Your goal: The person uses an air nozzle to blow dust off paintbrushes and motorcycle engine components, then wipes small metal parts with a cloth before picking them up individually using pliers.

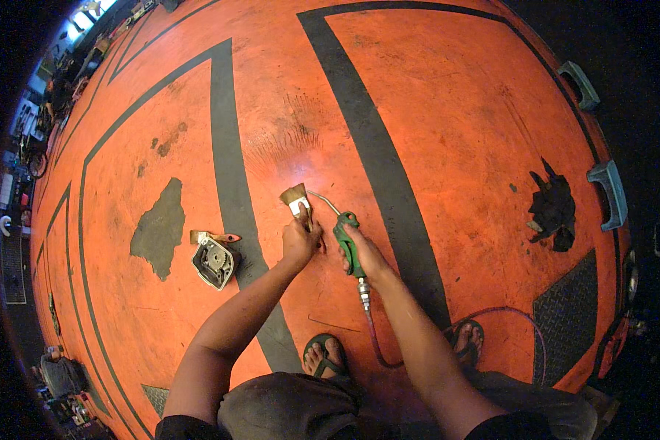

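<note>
Head view: a paintbrush (pixel 296 199) is gripped in the left hand (pixel 301 242), its fingers closed around the handle and its brown bristles pointed up and away from the body. A green air blow gun (pixel 347 240) is held in the right hand (pixel 365 254), with the fingers wrapped around its body; its thin bent nozzle (pixel 325 201) is directed toward the bristles, and the tip is seen just beside them. From its lower end a purplish hose (pixel 373 339) is led down and looped off to the right. Both tools are held above an orange floor (pixel 477 139) marked with black stripes. To the left of the hands, an open metal housing (pixel 206 276) with a gear (pixel 217 258) inside is set on the floor, and a second brush (pixel 226 237) is laid along its far edge.
</note>
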The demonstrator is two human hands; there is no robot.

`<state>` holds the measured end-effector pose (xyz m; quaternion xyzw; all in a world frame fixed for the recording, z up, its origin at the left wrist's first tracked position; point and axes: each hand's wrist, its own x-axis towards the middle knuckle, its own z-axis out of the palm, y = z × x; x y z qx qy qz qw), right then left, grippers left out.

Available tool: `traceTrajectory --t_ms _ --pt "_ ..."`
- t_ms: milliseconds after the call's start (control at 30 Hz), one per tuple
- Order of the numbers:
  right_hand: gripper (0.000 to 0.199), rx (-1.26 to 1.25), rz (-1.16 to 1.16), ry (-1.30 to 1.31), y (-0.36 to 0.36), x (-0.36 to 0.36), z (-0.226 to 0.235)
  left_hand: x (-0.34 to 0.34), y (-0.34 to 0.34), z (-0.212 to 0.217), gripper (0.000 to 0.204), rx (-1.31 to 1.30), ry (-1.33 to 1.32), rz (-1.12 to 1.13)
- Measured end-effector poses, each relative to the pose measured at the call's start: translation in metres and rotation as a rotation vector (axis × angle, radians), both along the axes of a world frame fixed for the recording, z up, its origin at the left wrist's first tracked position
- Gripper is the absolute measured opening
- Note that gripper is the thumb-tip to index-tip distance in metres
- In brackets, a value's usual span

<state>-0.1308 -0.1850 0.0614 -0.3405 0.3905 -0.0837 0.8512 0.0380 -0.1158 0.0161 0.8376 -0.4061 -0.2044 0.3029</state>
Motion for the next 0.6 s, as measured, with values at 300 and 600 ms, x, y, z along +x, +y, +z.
traceTrajectory --t_ms 300,600 --pt "0.038 0.109 -0.01 0.007 -0.009 0.0 -0.009 -0.002 0.001 0.002 0.061 0.003 0.005 0.033" --pt "0.039 0.092 0.049 -0.05 -0.012 -0.001 -0.015 -0.002 0.0 0.002 0.062 0.038 0.034 0.043"
